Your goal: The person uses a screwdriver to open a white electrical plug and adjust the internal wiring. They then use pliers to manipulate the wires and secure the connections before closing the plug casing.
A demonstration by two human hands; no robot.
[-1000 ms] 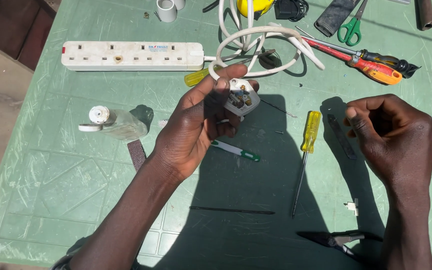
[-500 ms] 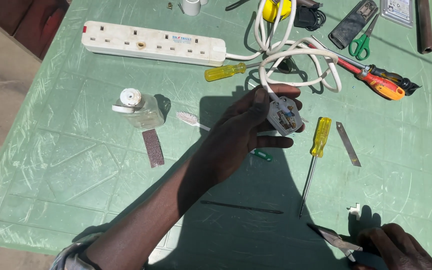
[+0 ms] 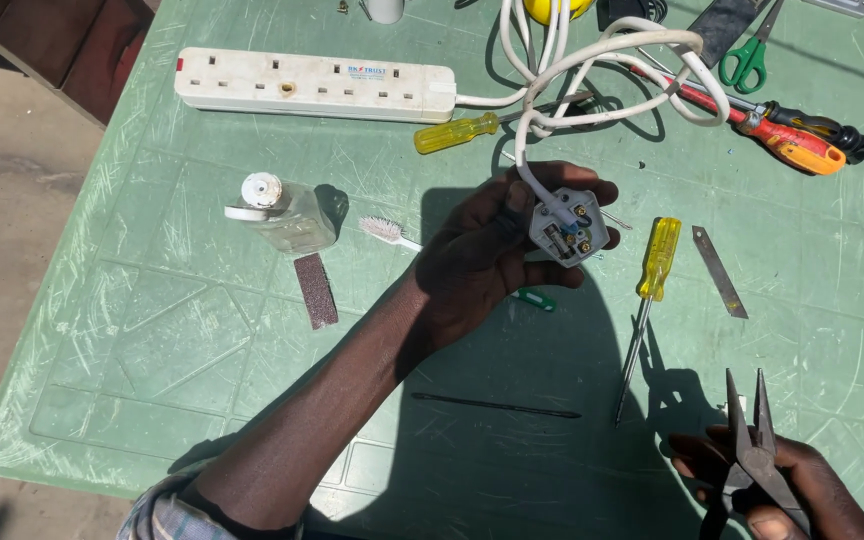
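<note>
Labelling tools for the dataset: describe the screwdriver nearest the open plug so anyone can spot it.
On the green table, look just right of the left hand holding the opened plug. The screwdriver lies there, tip toward the person, with a clear yellow handle; the red-and-orange one lies farther back.

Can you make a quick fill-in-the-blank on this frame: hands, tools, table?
1. The left hand holds an opened grey ____ with its wiring exposed.
2. The right hand grips dark metal ____, tips pointing up.
3. The white cable runs back to a white plastic ____ at the far side of the green plastic table.
4. The screwdriver with the yellow translucent handle lies ____ the two hands.

Missing words: plug; pliers; power strip; between
</note>
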